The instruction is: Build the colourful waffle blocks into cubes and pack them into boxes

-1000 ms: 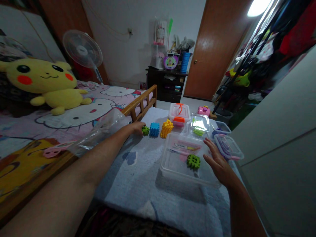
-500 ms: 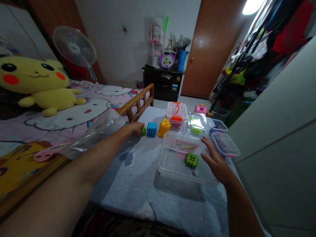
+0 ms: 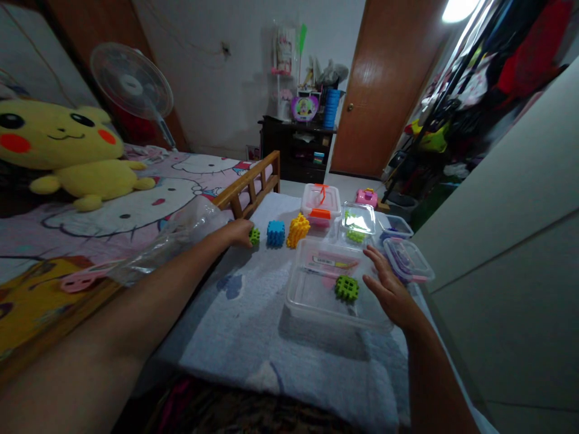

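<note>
My left hand (image 3: 240, 232) is closed around a green toy block (image 3: 255, 237) at the left side of the cloth-covered surface. Just right of it stand a stack of blue blocks (image 3: 275, 233) and a leaning stack of yellow blocks (image 3: 298, 231). My right hand (image 3: 389, 292) is open, fingers spread, over the right side of a large clear plastic box (image 3: 316, 306). A green waffle-shaped block (image 3: 347, 289) shows at that box, left of my right fingers; whether it lies inside or on top I cannot tell.
Behind the large box stand a clear box with an orange handle (image 3: 321, 202), a clear container with green pieces (image 3: 359, 218) and a purple-toned box (image 3: 408, 259). A wooden bed rail (image 3: 248, 188) and crumpled clear plastic (image 3: 181, 235) border the left side.
My left hand has shifted left with the green block, widening the gap to the blue stack. My right hand stays open by the large box. The view has moved slightly.
</note>
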Demonstrator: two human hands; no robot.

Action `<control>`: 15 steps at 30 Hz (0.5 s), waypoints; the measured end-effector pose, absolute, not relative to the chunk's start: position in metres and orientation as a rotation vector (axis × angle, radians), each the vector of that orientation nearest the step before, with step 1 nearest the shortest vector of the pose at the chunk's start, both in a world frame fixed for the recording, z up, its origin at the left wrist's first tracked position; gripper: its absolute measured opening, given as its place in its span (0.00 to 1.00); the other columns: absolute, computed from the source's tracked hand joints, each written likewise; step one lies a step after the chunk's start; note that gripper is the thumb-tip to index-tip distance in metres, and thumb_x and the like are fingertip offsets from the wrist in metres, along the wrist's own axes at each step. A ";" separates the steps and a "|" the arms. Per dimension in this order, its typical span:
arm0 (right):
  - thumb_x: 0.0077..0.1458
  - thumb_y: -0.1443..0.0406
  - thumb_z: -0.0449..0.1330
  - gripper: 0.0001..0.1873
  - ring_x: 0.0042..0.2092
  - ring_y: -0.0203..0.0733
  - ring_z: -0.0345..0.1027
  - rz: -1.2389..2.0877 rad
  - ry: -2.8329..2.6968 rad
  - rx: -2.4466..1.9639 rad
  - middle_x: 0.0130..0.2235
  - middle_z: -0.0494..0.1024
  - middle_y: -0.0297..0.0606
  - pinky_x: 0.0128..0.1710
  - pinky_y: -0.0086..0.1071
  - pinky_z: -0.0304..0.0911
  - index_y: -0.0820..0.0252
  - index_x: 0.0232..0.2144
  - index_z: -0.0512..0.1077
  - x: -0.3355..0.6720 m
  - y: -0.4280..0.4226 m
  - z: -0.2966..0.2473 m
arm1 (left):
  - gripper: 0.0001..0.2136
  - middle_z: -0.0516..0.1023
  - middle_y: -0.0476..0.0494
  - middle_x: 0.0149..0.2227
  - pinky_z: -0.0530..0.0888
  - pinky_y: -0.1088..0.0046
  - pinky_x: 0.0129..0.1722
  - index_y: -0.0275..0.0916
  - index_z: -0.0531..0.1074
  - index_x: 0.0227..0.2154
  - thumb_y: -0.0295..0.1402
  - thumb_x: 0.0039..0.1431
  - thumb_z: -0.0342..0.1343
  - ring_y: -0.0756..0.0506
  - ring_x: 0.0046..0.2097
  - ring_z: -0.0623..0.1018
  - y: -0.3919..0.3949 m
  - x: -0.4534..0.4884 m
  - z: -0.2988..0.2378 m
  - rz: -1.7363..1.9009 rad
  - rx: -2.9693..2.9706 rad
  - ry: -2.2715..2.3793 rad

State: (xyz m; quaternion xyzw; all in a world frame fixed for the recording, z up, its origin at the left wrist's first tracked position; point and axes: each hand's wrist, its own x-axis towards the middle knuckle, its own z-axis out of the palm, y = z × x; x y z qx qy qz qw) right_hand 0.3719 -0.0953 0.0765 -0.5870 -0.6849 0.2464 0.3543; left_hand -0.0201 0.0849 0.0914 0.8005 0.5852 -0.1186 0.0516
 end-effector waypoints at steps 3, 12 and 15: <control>0.61 0.53 0.51 0.32 0.71 0.51 0.39 0.645 -1.781 -1.517 0.71 0.49 0.44 0.69 0.53 0.41 0.55 0.65 0.56 0.372 -0.095 0.077 | 0.19 0.79 0.39 0.41 0.69 0.72 0.40 0.35 0.74 0.40 0.37 0.42 0.62 0.39 0.44 0.77 0.070 -0.022 0.120 -0.330 2.510 1.718; 0.61 0.56 0.51 0.31 0.71 0.49 0.41 0.593 -1.802 -1.480 0.70 0.51 0.44 0.69 0.51 0.38 0.55 0.64 0.58 0.371 -0.093 0.077 | 0.21 0.76 0.41 0.46 0.70 0.69 0.47 0.38 0.72 0.46 0.35 0.47 0.61 0.42 0.46 0.76 -0.021 0.072 0.222 -0.091 2.790 1.062; 0.61 0.56 0.51 0.30 0.71 0.49 0.41 0.584 -1.813 -1.464 0.70 0.50 0.43 0.69 0.51 0.38 0.54 0.64 0.58 0.371 -0.093 0.076 | 0.19 0.77 0.40 0.45 0.71 0.69 0.44 0.37 0.73 0.43 0.34 0.46 0.62 0.42 0.45 0.76 -0.033 0.120 0.214 -0.147 2.839 0.815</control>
